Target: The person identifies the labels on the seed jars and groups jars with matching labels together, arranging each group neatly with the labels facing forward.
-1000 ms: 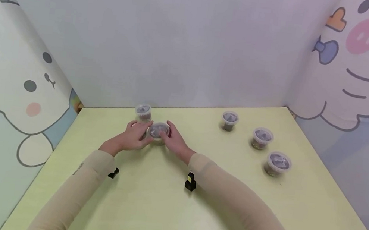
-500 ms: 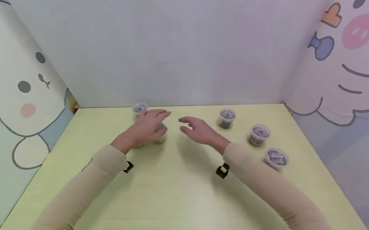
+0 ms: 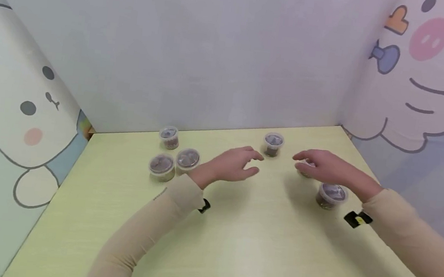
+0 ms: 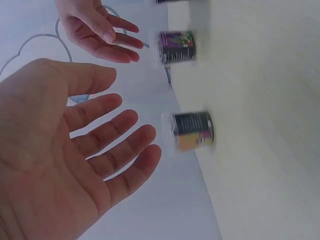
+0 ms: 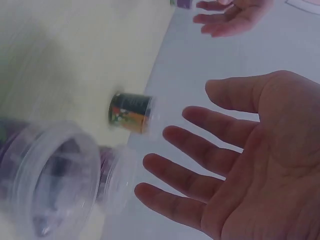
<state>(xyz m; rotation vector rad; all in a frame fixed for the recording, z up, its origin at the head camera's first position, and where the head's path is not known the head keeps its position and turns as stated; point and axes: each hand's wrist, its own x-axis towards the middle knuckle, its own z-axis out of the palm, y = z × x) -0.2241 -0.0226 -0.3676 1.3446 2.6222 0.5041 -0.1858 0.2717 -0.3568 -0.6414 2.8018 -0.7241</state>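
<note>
Currently, left grip (image 3: 232, 164) hovers beside one tub (image 3: 273, 144), right grip (image 3: 324, 166) partly hiding another tub (image 5: 117, 181), both with fingers apart.

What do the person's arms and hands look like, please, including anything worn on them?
The left sleeve and right sleeve are long and beige; the left bears small dark lettering, unreadable here. A black device shows at each wrist, the right one marked yellow. The left hand and right hand are gloveless.

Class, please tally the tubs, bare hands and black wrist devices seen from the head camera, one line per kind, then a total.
Tubs: 6 (one partly hidden)
Hands: 2
Black devices: 2
Total: 10
</note>
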